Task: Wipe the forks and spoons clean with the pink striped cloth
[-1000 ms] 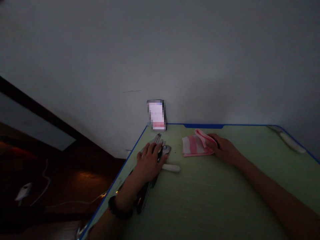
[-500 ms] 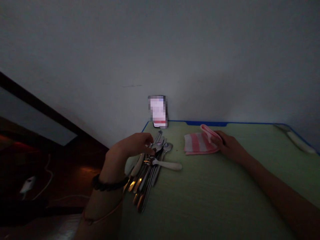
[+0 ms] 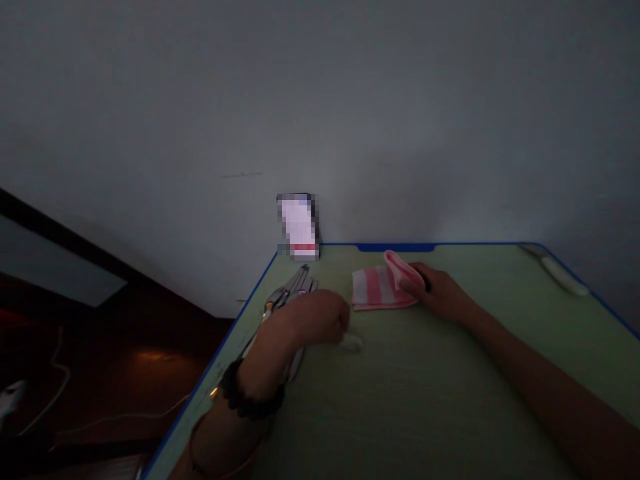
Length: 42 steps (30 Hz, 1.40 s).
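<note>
My left hand (image 3: pixel 310 319) lies curled over a pile of metal cutlery (image 3: pixel 291 288) near the left edge of the green table (image 3: pixel 425 400). Its fingers close around a white-handled utensil (image 3: pixel 351 343), whose handle pokes out to the right. A dark bead bracelet circles my left wrist. My right hand (image 3: pixel 440 293) rests further right and pinches the raised corner of a folded pink and white striped cloth (image 3: pixel 377 288).
A lit phone (image 3: pixel 298 227) leans against the wall at the table's back left corner. Another white-handled utensil (image 3: pixel 557 272) lies at the far right edge. Left of the table the floor is dark, with a white cable (image 3: pixel 100 420) across it.
My left hand, lifted above the cutlery half a second ago, has come down and to the right onto the white-handled utensil. My right hand has stayed on the cloth.
</note>
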Motion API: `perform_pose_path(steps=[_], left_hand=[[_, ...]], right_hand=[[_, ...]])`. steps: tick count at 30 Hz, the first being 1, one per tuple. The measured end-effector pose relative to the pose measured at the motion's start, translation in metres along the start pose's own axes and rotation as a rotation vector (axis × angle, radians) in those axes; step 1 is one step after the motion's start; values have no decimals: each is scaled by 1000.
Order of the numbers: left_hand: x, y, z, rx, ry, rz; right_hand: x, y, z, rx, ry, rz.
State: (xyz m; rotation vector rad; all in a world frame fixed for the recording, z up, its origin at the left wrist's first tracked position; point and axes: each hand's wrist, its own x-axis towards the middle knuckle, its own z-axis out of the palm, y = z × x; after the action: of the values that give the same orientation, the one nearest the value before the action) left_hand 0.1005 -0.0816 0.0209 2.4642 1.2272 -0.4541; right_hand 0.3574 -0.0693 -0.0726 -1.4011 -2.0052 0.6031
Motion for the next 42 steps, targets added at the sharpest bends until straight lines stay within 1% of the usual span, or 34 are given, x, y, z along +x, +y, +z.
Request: perform_pose_path(steps=[3, 5, 7, 9, 11, 13, 14, 16, 18, 20, 21, 22, 24, 25, 27, 28, 29, 31, 32, 33, 35, 38, 42], left_hand=[[-5, 2, -4, 18, 136, 77], [-7, 0, -3, 1, 172, 103], [-8, -2, -1, -37, 149, 98], [-7, 1, 2, -60, 97, 81], [-4, 7, 5, -30, 34, 71], [-1, 16, 8, 52, -35, 78], [1, 20, 9, 82, -50, 82], [3, 29, 12, 89, -35, 110], [5, 37, 16, 84, 5, 121], [9, 47, 22, 114, 69, 149], [11, 53, 25, 150, 141, 190], [14, 59, 30, 175, 203, 268], [22, 71, 39, 190, 314, 400], [26, 77, 44, 202, 369, 448], [34, 83, 56, 206, 437, 533], [38, 84, 62, 185, 471, 531], [41, 84, 68, 148, 510, 484], [44, 81, 78, 54, 579, 333], [45, 78, 81, 5, 587, 282], [44, 76, 83, -38, 584, 273], [42, 74, 83, -99, 545, 300], [39, 74, 79, -178, 536, 289], [43, 74, 79, -233, 595, 116]], right_hand=[[0, 0, 1, 5, -11, -20], [0, 1, 1, -3, -4, -18], [0, 3, 2, -14, 2, -13], [0, 4, 2, -10, 2, -14], [0, 5, 2, -7, 4, -14], [0, 4, 3, -19, 6, -8], [1, 4, 3, -28, 7, -3], [1, 3, 4, -54, 32, 12], [3, 3, 4, -98, 115, 42], [5, 7, 2, -125, 278, 111], [6, 10, 1, -111, 369, 153], [7, 14, 0, -75, 456, 198], [8, 22, -4, 48, 600, 272], [8, 25, -5, 116, 647, 293], [8, 31, -8, 227, 689, 309], [8, 33, -9, 266, 692, 306], [7, 34, -9, 294, 690, 299], [8, 35, -10, 324, 683, 283], [8, 35, -10, 328, 685, 279], [9, 34, -10, 326, 675, 276], [10, 33, -10, 329, 654, 262], [10, 30, -10, 329, 628, 264], [12, 28, -11, 411, 618, 279]])
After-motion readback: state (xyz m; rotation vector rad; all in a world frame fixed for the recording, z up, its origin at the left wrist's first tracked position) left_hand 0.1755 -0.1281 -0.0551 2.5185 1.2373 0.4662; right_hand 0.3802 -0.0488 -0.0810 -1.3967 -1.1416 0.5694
